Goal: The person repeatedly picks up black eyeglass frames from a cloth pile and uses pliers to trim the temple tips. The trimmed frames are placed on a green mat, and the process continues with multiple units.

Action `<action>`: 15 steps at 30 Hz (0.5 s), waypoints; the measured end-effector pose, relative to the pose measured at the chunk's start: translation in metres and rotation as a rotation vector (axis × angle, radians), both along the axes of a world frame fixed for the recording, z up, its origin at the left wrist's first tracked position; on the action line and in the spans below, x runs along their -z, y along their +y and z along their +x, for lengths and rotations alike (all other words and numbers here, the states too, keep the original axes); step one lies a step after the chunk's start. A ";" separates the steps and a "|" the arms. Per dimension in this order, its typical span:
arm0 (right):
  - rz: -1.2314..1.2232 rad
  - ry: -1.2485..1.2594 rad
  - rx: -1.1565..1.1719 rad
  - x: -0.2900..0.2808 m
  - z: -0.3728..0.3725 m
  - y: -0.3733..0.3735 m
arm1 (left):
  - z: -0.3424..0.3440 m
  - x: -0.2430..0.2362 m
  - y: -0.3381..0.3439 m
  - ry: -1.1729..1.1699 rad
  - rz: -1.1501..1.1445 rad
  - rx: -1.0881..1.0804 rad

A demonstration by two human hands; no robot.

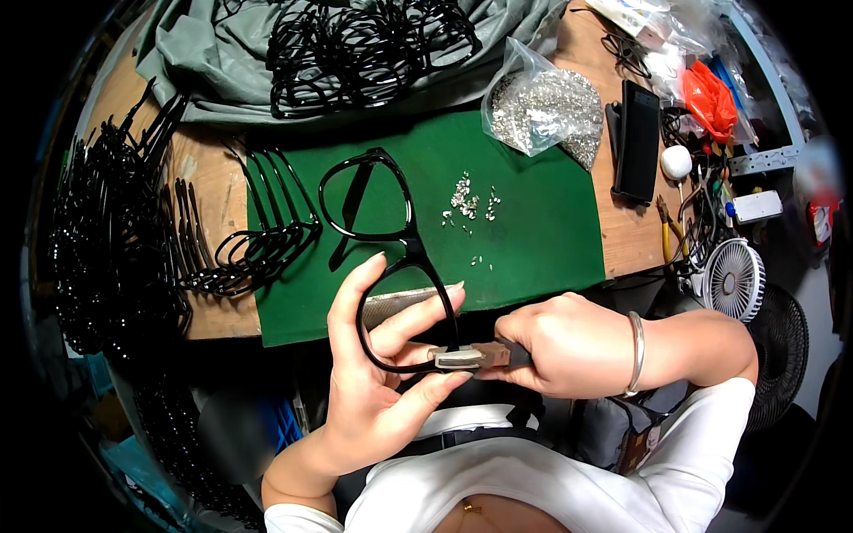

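Slanting along its long axis from 11 to 5 o'clock, one black glasses frame (pixel 411 238) is held at its near lens rim by the left hand (pixel 366 395), fingers and thumb closed around it. One pair of pliers (pixel 484 355) is gripped in the right hand (pixel 569 346) and pointed to 9 o'clock, its jaws set at the frame's near outer corner; whether they are clamped cannot be told. The frame's middle is placed at 10 o'clock from the right hand; the left is nearer, touching it. Beyond, on one green mat (pixel 542 231), loose silver pieces (pixel 464 204), too small to count, are scattered at 2 o'clock from the frame. Several stacked frames (pixel 283 242), overlapped past counting, are laid at 9 o'clock. One clear bag (pixel 533 124) of silver pieces is set at 1 o'clock, and one heap of black frames (pixel 364 53) is piled at 12 o'clock on grey cloth (pixel 204 71).
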State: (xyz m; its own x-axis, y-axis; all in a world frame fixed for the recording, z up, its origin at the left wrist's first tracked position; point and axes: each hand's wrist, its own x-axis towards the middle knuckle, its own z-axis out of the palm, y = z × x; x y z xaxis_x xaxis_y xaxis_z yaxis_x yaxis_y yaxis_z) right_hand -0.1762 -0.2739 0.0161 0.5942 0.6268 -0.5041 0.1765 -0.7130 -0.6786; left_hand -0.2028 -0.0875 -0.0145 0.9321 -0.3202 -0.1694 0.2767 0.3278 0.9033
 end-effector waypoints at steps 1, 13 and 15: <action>-0.006 -0.085 0.020 0.003 -0.003 0.000 | 0.000 0.001 0.000 -0.010 0.018 0.014; -0.152 -0.439 0.065 0.059 -0.008 -0.015 | 0.010 0.013 -0.002 -0.058 0.083 0.121; -0.204 -0.523 0.026 0.067 -0.012 -0.014 | 0.003 0.020 0.009 -0.155 0.030 0.161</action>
